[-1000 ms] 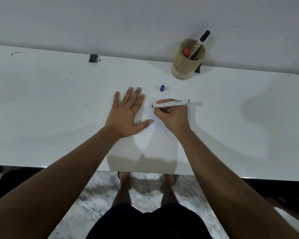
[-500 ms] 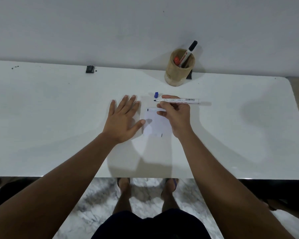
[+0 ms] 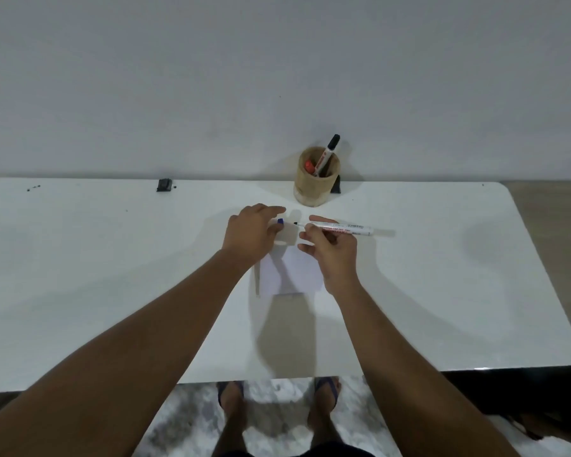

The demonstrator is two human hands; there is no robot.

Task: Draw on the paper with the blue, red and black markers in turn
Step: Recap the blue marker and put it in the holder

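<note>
Head view: a white rectangular desk [image 3: 80, 275] runs along a pale wall. At its centre lies a small white sheet of paper [image 3: 294, 275], partly covered by both forearms. The right hand [image 3: 330, 249] grips the white-barrelled marker with blue ink [image 3: 343, 228], held level above the far edge of the paper with its uncapped tip pointing to nine o'clock. Just off that tip, the left hand [image 3: 254, 235] closes its fingertips on the small blue cap [image 3: 280, 221], though blur makes the exact pinch hard to confirm. At twelve o'clock from the paper, near the wall, stands a round tan wooden holder [image 3: 315, 189]; inside it lean a black-capped marker [image 3: 327, 155] and a red-capped marker [image 3: 308, 165], both untouched. A small black clip [image 3: 164, 185] sits at ten o'clock by the desk's back edge.

Any marks on the paper are too faint to read. Judging from cap and tip being brought together, the blue turn looks finished and capping is in hand; the red and black turns are left.
</note>
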